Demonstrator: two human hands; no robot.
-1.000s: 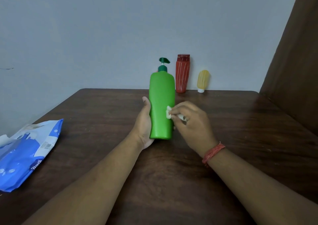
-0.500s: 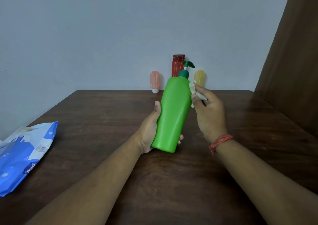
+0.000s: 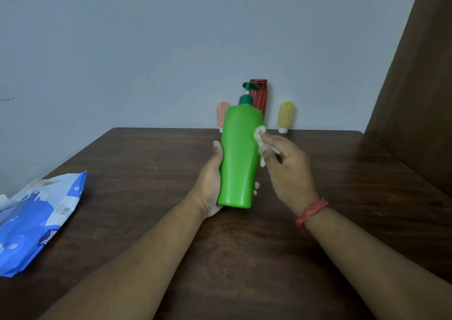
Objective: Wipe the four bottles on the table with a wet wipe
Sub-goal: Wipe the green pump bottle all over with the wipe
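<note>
We hold the green bottle point(image 3: 238, 158) upright in our left hand point(image 3: 210, 185); right fingers point(image 3: 267, 148) pinch the wet wipe point(image 3: 259, 133) against its right shoulder.

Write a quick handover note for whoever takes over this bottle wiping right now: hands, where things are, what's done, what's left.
Left hand grips the tall green plastic pump bottle, held near upright.
Right hand pinches the white wet wipe against the bottle's upper right side.
Red ribbed bottle, small pink bottle and small yellow bottle stand at the table's far edge.
Blue wipes pack lies far left.
Done: green bottle mid-wipe.
Left: finish it; whether the others are wiped can't be told.
</note>
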